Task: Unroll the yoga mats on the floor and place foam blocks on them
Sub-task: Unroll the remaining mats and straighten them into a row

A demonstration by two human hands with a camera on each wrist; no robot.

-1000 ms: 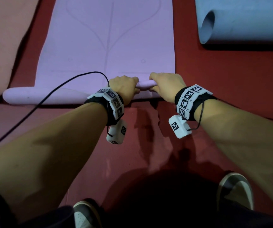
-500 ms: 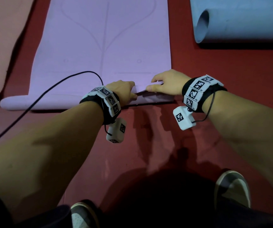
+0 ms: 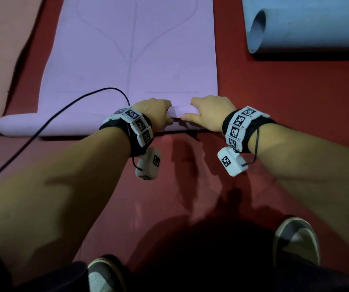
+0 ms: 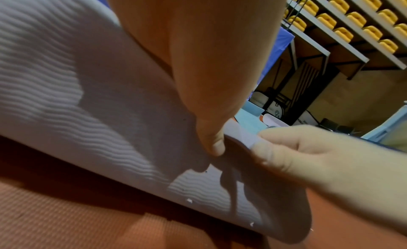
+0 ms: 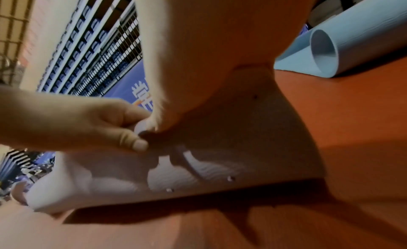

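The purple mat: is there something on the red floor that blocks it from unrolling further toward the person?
Nothing visible blocks it. Both hands, left hand and right hand, grip the purple mat at its curled end, and the red floor toward the shoes shows only shadows.

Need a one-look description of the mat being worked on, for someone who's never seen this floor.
On the red floor lie three mats. Take the middle one, the purple mat, between a pink mat and a rolled blue mat. Only it carries curved printed lines, and both hands, left hand and right hand, grip its curled near end.
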